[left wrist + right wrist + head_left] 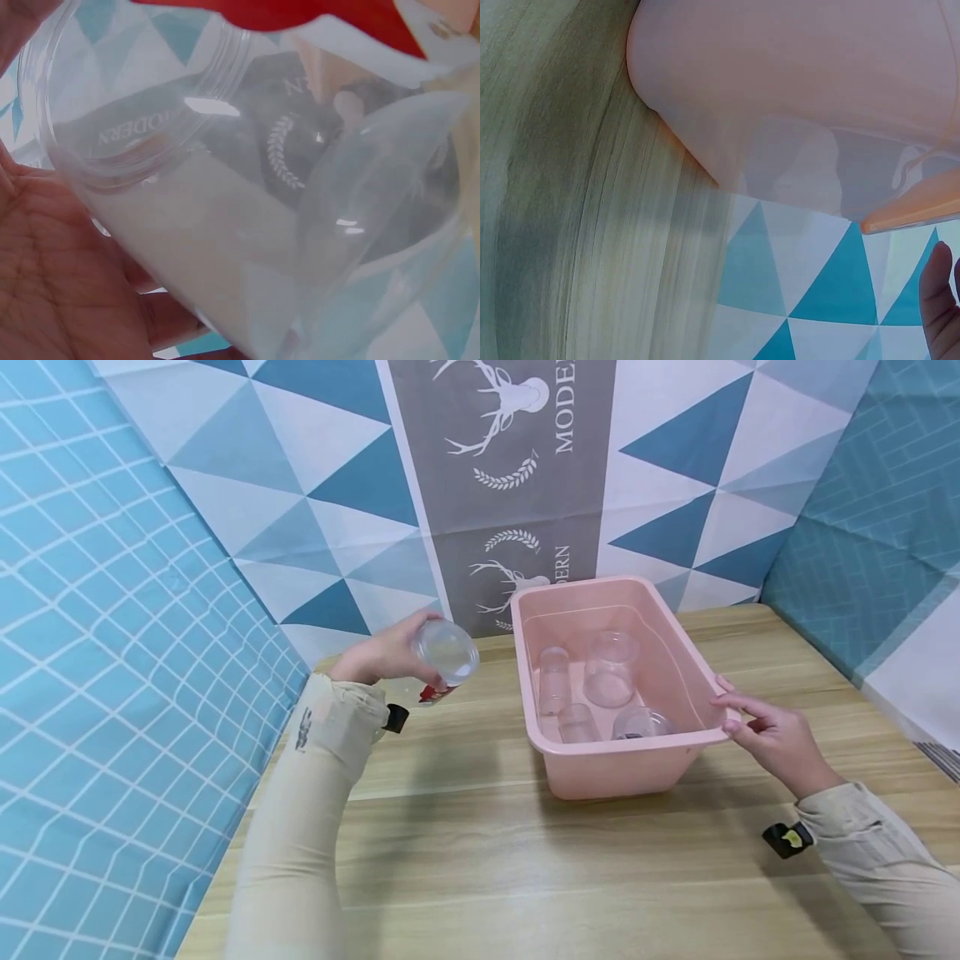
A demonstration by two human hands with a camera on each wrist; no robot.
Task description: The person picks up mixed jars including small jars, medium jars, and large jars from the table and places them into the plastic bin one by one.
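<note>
My left hand point(384, 653) grips a clear plastic jar point(447, 652) with a red patch on its side, held tilted in the air left of the basin. The left wrist view shows the see-through wall of this jar point(217, 247) close up, with the palm point(52, 270) beside it. At the near right corner of the pink plastic basin point(618, 774), my right hand point(783, 743) pinches the rim between thumb and fingers. Only some fingertips point(936, 281) show in the right wrist view, near the basin's outer wall point(795, 67).
Several clear plastic containers lie inside the basin, among them a tall one point(554, 683) at the left and a wider one point(609, 685) near the middle. The basin stands on a wood-grain table point(450, 843). Patterned cloth point(517, 510) hangs behind, and blue checked cloth point(97, 635) at left.
</note>
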